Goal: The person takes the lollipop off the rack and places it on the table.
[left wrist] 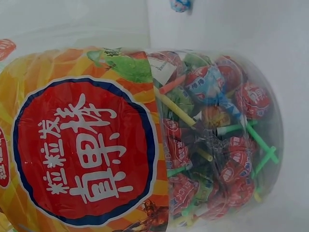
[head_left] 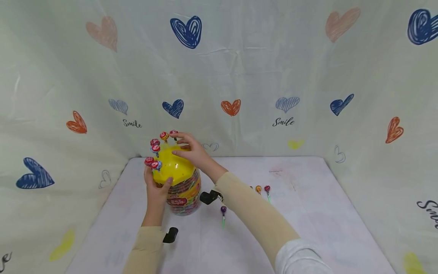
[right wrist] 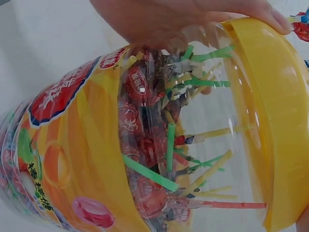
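Note:
A clear candy jar with a yellow lid stands left of centre, its top tilted left. Several wrapped lollipops stick up from the lid's left and back edge. My left hand grips the jar top at the lid's left front, thumb on the rim; the right wrist view shows this thumb against the yellow lid. Over the lid's back, my right hand stretches its index finger to a red lollipop, the thumb apart and low on the lid. Loose lollipops fill the jar's lower part.
On the white table, a purple lollipop lies right of the jar. Further right lie an orange one and a dark red one, partly behind my right sleeve. A heart-printed curtain surrounds the table's back and sides.

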A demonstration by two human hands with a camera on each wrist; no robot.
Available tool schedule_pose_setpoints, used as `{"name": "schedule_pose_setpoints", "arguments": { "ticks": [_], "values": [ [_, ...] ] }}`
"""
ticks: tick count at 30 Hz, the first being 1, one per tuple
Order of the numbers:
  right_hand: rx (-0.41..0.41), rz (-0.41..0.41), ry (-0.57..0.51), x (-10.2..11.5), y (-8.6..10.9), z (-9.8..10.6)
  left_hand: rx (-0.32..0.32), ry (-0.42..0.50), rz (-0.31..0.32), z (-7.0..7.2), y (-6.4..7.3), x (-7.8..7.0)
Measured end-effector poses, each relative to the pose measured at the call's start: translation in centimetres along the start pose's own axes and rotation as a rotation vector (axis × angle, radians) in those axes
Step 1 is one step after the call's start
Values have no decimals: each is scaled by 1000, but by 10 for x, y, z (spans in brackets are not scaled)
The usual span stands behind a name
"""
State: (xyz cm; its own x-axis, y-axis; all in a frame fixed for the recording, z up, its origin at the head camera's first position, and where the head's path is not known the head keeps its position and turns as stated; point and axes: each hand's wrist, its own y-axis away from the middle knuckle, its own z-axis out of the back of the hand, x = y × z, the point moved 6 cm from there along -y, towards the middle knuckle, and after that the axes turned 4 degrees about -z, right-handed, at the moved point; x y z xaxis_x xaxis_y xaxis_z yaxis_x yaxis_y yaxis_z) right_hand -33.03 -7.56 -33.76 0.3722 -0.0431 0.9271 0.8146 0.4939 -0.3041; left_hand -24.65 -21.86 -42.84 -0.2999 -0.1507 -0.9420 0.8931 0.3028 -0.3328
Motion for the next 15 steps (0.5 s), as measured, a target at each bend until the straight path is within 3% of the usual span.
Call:
{"name": "schedule_pose_setpoints", "arguments": {
  "ticks": [10,15],
  "values": [
    [-4,12,3,4,-1,0,-3,19,-23,0,0,1],
    [-49,39,-18,9,-2,3,-6,18,-26,0,1,1]
  ]
}}
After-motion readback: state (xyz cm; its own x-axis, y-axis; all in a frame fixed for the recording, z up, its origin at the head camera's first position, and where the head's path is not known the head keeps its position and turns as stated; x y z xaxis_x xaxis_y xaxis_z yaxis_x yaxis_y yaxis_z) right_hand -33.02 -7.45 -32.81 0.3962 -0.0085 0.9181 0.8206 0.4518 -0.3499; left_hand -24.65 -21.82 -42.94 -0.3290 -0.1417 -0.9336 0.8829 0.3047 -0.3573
